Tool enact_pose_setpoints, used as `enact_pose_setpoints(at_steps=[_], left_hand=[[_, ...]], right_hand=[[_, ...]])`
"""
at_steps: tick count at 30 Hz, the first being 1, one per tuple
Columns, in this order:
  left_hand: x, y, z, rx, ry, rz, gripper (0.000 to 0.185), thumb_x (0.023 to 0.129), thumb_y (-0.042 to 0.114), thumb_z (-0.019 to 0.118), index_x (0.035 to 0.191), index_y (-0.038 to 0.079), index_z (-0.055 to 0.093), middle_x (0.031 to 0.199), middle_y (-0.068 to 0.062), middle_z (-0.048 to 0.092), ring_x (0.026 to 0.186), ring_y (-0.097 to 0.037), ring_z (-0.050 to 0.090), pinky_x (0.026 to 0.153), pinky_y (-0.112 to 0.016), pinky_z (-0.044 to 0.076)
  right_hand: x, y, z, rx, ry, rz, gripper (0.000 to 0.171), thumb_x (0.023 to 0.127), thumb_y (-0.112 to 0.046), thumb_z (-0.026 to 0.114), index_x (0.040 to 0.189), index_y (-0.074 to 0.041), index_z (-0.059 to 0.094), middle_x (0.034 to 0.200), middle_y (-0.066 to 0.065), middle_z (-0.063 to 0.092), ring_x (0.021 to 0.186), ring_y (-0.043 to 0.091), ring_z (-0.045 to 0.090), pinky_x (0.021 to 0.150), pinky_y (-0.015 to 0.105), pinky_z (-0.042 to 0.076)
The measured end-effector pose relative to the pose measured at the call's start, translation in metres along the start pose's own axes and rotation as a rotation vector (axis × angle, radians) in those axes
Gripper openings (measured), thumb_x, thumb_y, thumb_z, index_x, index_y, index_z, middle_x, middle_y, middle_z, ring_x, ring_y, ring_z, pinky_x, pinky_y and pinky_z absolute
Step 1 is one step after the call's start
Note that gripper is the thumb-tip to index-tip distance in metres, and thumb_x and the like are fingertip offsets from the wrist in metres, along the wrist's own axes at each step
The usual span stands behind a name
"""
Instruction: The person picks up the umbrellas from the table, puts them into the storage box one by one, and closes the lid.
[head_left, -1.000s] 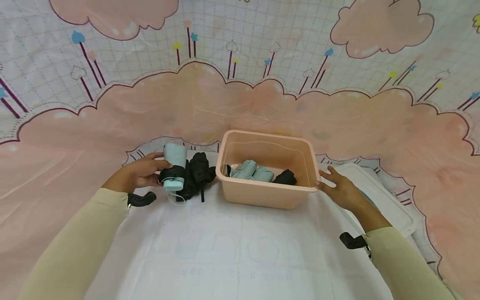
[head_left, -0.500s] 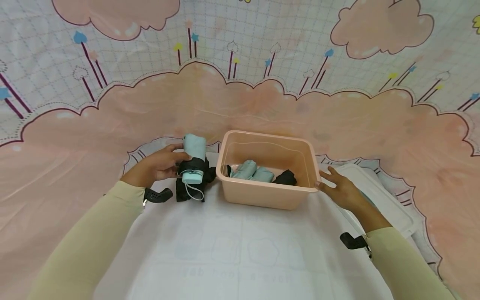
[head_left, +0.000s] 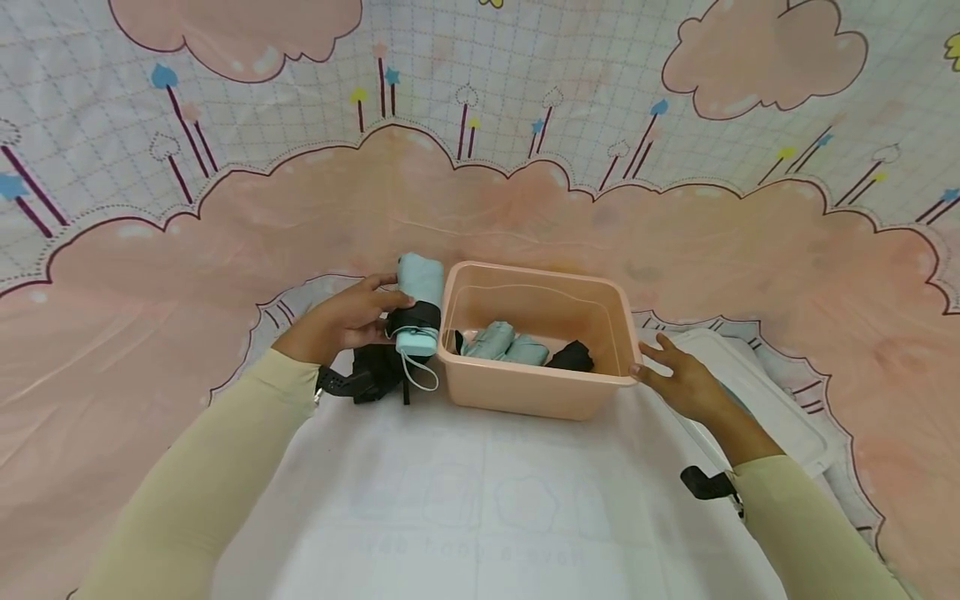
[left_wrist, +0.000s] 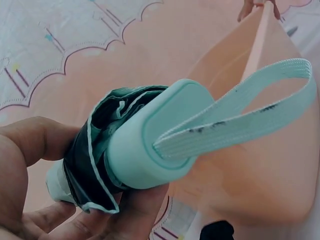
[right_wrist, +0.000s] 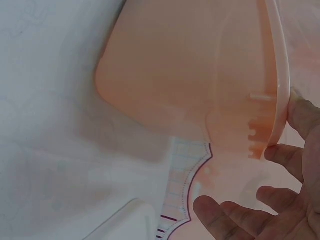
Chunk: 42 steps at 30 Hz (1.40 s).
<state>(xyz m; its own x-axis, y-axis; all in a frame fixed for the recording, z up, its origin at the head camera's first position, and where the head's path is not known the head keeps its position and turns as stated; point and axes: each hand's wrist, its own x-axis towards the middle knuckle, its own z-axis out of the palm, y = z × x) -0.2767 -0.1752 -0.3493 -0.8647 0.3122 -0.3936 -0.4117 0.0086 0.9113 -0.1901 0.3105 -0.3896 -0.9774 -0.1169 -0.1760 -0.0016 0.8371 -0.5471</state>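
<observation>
My left hand grips a folded mint-green compact umbrella with a dark band of fabric round it. It is held nearly upright just left of the peach plastic box, overlapping the box's left rim in the head view. The handle end and its wrist loop face the left wrist camera. My right hand pinches the box's right rim between thumb and forefinger, the other fingers spread. Inside the box lie mint-green folded umbrellas and a black bundle.
Black folded umbrellas lie on the white cloth left of the box, partly hidden behind my left hand. A white lid lies at the right under my right forearm. A printed cloud-pattern sheet rises behind.
My left hand has carried the mint-green umbrella rightward and a little up, from over the black umbrellas to the box's left rim. The right hand and box stay put.
</observation>
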Motion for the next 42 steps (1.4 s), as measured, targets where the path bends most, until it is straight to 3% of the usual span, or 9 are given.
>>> enact_pose_setpoints(at_steps=[11, 17, 22, 26, 30, 38, 42], left_hand=[[0.011, 0.008, 0.021, -0.005, -0.016, 0.015, 0.082, 0.101, 0.010, 0.060, 0.164, 0.020, 0.009, 0.158, -0.025, 0.026, 0.137, -0.046, 0.038, 0.106, -0.063, 0.039], [0.019, 0.006, 0.028, -0.015, -0.009, -0.011, 0.083, 0.100, 0.009, 0.062, 0.164, 0.019, 0.009, 0.159, -0.023, 0.027, 0.138, -0.044, 0.040, 0.106, -0.061, 0.041], [0.025, 0.002, 0.031, -0.019, -0.011, -0.023, 0.080, 0.101, 0.007, 0.060, 0.163, 0.016, 0.010, 0.149, -0.026, 0.038, 0.128, -0.041, 0.051, 0.100, -0.053, 0.050], [0.028, -0.001, 0.029, 0.014, 0.010, -0.035, 0.073, 0.103, 0.006, 0.058, 0.162, 0.011, 0.015, 0.134, -0.022, 0.050, 0.108, -0.035, 0.062, 0.091, -0.047, 0.056], [0.027, -0.006, 0.024, 0.064, 0.043, -0.057, 0.069, 0.104, 0.008, 0.057, 0.161, 0.007, 0.018, 0.132, -0.018, 0.052, 0.099, -0.029, 0.063, 0.090, -0.045, 0.058], [0.024, -0.018, 0.006, 0.107, 0.101, -0.103, 0.074, 0.102, 0.009, 0.060, 0.161, 0.008, 0.017, 0.140, -0.019, 0.047, 0.104, -0.030, 0.059, 0.091, -0.042, 0.057], [0.022, -0.025, -0.006, 0.133, 0.126, -0.124, 0.069, 0.103, 0.011, 0.059, 0.159, 0.006, 0.021, 0.151, -0.021, 0.040, 0.114, -0.035, 0.056, 0.094, -0.043, 0.055]], right_hand=[[0.000, -0.002, 0.000, -0.020, 0.012, -0.001, 0.076, 0.103, -0.050, 0.058, 0.158, -0.004, 0.034, 0.168, 0.023, 0.008, 0.144, 0.062, 0.014, 0.102, 0.080, 0.027], [0.002, -0.001, 0.000, -0.019, 0.009, -0.006, 0.075, 0.103, -0.049, 0.058, 0.158, -0.005, 0.033, 0.168, 0.023, 0.007, 0.144, 0.062, 0.014, 0.102, 0.079, 0.027], [0.003, 0.001, 0.000, -0.017, 0.010, 0.002, 0.076, 0.103, -0.051, 0.058, 0.159, -0.005, 0.033, 0.168, 0.023, 0.008, 0.144, 0.062, 0.014, 0.101, 0.080, 0.027], [0.004, 0.001, 0.000, -0.010, 0.008, 0.002, 0.076, 0.102, -0.051, 0.058, 0.159, -0.006, 0.033, 0.168, 0.022, 0.007, 0.145, 0.061, 0.013, 0.102, 0.080, 0.026], [0.005, 0.002, 0.000, -0.007, 0.007, 0.000, 0.077, 0.102, -0.053, 0.057, 0.159, -0.007, 0.033, 0.169, 0.021, 0.008, 0.145, 0.061, 0.013, 0.102, 0.080, 0.026], [0.005, 0.003, -0.001, -0.017, 0.005, -0.015, 0.077, 0.102, -0.052, 0.057, 0.159, -0.006, 0.033, 0.168, 0.021, 0.009, 0.145, 0.061, 0.014, 0.103, 0.080, 0.026], [0.006, 0.004, -0.001, -0.018, 0.002, -0.014, 0.077, 0.102, -0.052, 0.057, 0.159, -0.006, 0.033, 0.168, 0.021, 0.009, 0.145, 0.060, 0.014, 0.103, 0.080, 0.025]])
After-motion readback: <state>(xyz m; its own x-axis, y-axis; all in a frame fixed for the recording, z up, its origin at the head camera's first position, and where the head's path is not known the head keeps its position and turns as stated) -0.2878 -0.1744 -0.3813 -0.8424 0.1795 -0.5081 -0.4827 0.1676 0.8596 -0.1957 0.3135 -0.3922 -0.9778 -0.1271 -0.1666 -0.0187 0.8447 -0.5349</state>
